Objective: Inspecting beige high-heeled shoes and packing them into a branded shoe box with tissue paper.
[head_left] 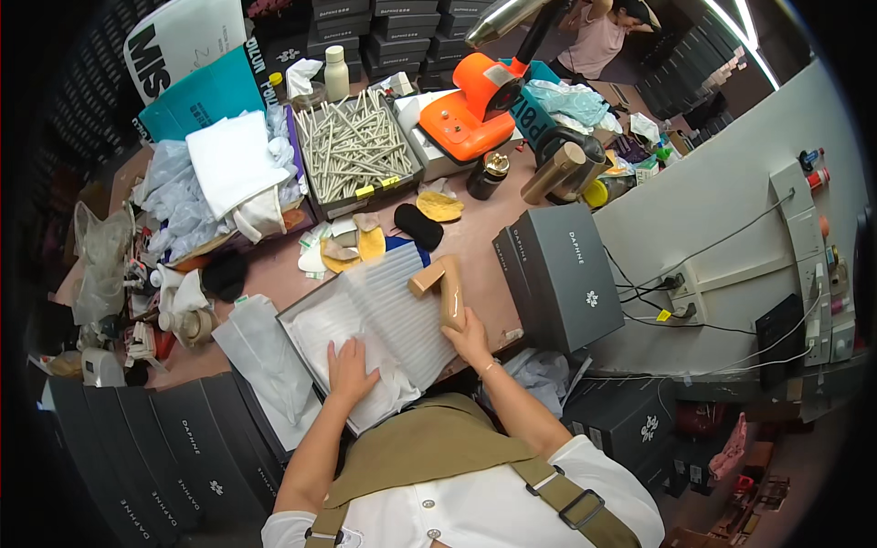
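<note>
My right hand (470,341) grips a glossy tan block-heeled shoe (450,297) by one end, with its heel pointing left. The shoe is above the right side of an open shoe box (294,334), which rests at the near edge of the table. Ribbed white wrapping sheet (388,297) lines the box and spreads over its right side. On crumpled white tissue paper (320,331) inside, my left hand (348,368) lies with fingers spread. A translucent white bag (265,352) lies against the box's left side.
Dark grey shoe boxes (571,269) stand at the right; more boxes (201,447) line the lower left. Behind are a tray of pale sticks (354,151), an orange device (470,105), a dark jar (488,176) and yellow pads (439,206). Another person (594,41) is at the far right.
</note>
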{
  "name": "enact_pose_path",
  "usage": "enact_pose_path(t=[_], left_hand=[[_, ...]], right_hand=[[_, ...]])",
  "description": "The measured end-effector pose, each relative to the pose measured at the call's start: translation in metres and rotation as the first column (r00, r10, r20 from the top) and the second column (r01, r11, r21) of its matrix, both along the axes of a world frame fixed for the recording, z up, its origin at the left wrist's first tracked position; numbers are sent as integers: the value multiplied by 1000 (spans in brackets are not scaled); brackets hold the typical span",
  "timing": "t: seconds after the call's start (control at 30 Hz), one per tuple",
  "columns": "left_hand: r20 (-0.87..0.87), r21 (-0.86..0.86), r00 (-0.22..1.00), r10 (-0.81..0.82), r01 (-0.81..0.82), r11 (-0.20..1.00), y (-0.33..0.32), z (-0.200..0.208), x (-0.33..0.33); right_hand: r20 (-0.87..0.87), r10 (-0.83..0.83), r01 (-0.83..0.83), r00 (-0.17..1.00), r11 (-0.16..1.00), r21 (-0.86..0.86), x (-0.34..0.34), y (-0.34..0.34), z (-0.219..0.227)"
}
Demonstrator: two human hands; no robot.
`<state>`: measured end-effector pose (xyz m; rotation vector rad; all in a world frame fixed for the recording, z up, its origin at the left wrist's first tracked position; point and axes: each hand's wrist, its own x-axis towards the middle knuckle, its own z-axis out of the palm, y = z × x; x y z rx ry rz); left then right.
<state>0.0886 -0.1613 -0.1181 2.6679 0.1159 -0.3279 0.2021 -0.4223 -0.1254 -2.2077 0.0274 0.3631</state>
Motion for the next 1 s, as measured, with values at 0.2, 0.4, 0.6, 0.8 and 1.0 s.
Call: enact_pose_path(t=[0.2,0.4,0.6,0.8,1.0], left_hand=[[-435,-894,846,308,-447,-33,16,64,-19],[-522,-502,853,-7,-314,-806,20,84,-34],[-295,-948,446,845,-24,-318,-10,90,-30],[293,-665,731,616,-307,681,89,90,-19],[211,-125,613,762,-756,643,267,-52,-9]], right_hand=[[424,496,-588,758,800,115,-6,23,143],[359,866,-772,347,481,-414,-12,114,144],[-205,831,-660,517,540,522,-58,106,171],[-3,690,-663,724,698,270,-54,73,132],[-285,556,-268,780,710,652,-56,54,149]])
